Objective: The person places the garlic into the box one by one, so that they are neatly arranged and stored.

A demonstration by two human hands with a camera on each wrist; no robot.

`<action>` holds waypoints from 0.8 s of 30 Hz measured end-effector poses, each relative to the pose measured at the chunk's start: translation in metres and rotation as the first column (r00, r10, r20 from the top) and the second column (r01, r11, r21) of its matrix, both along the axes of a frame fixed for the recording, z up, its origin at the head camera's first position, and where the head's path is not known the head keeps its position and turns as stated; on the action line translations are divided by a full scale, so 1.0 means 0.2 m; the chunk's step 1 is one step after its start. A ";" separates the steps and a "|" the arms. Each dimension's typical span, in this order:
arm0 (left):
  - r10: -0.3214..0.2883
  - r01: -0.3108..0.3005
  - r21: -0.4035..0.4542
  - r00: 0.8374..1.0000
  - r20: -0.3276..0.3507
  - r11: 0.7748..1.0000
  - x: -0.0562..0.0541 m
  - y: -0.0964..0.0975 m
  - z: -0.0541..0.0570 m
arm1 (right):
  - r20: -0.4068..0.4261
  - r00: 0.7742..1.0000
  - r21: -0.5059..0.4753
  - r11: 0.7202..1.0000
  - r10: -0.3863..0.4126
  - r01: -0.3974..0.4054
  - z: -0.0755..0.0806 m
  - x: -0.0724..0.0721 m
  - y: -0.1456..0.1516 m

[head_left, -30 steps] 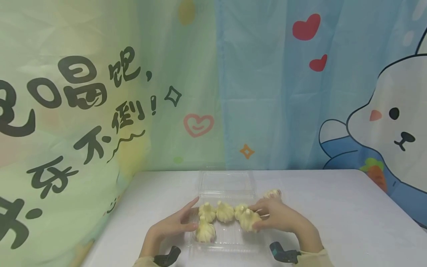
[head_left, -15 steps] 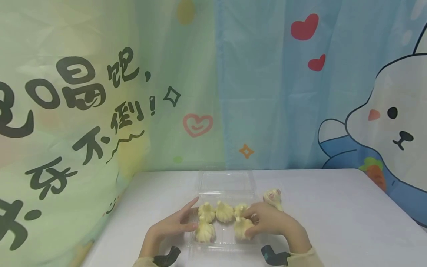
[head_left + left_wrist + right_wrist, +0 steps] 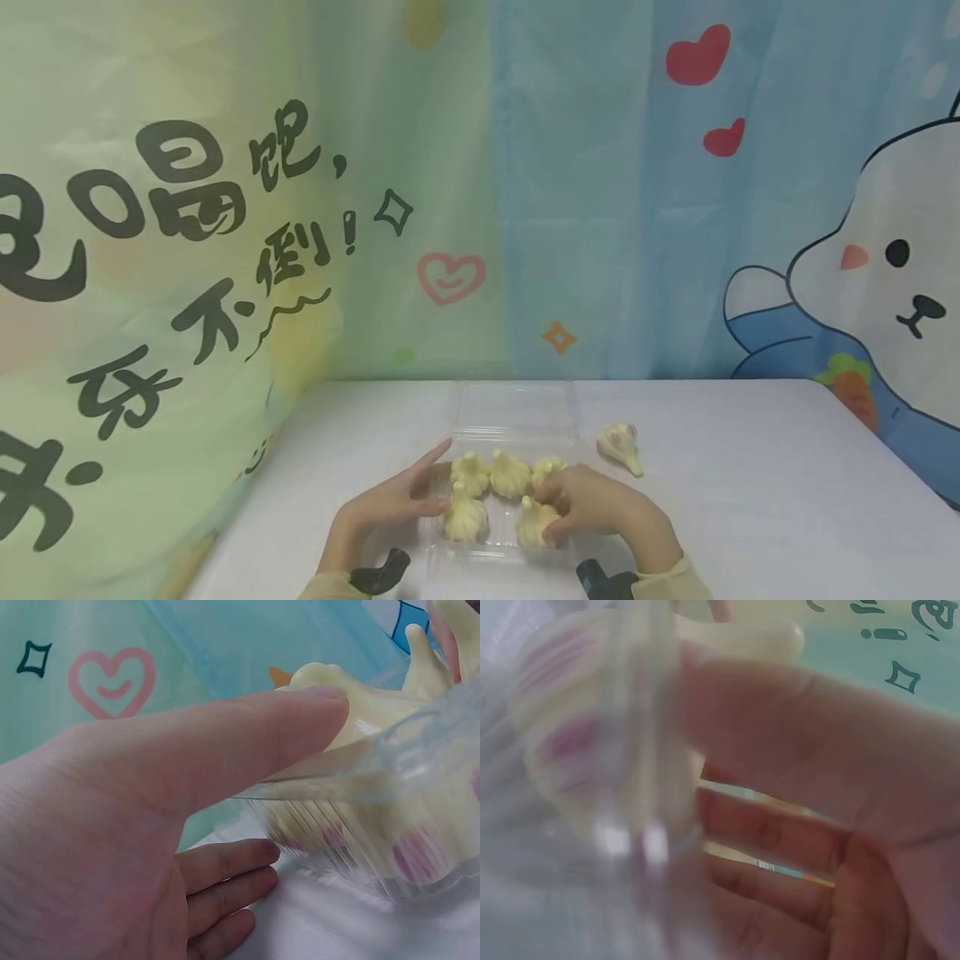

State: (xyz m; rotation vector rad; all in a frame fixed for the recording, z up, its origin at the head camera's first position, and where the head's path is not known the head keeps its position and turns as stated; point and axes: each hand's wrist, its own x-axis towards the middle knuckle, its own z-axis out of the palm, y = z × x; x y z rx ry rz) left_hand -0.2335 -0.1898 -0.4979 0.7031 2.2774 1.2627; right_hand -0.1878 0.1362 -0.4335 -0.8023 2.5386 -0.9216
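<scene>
A clear plastic clamshell box (image 3: pixel 502 552) lies with its lid raised at the back. Fingers and thumb of my right hand (image 3: pixel 606 507) grip a garlic bulb (image 3: pixel 532 525) at the box's front right; in the right wrist view, its purple-streaked side (image 3: pixel 570 731) shows through the blurred plastic wall. My left hand (image 3: pixel 390 507) lies along the left side of the box. In the left wrist view, its straight thumb (image 3: pixel 247 735) crosses over the rim near a garlic bulb (image 3: pixel 360 712), while the other fingers touch or nearly touch the outer wall.
Inside the box, garlic bulbs (image 3: pixel 510 475) line the back, and another garlic bulb (image 3: pixel 466 518) sits front left. One loose garlic bulb (image 3: pixel 621 444) lies on the white table (image 3: pixel 750 492), right of the box. A printed curtain (image 3: pixel 577 208) hangs behind the table.
My right hand has carried the garlic bulb left and toward the front of the box. The loose bulb, formerly partly hidden by that hand, now shows fully. My left hand has stayed in place.
</scene>
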 end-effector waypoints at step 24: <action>0.031 -0.031 0.005 0.998 0.047 0.999 0.00 0.00 0.00 | -0.022 0.999 0.083 0.996 -0.023 0.025 -0.04 0.01 -0.08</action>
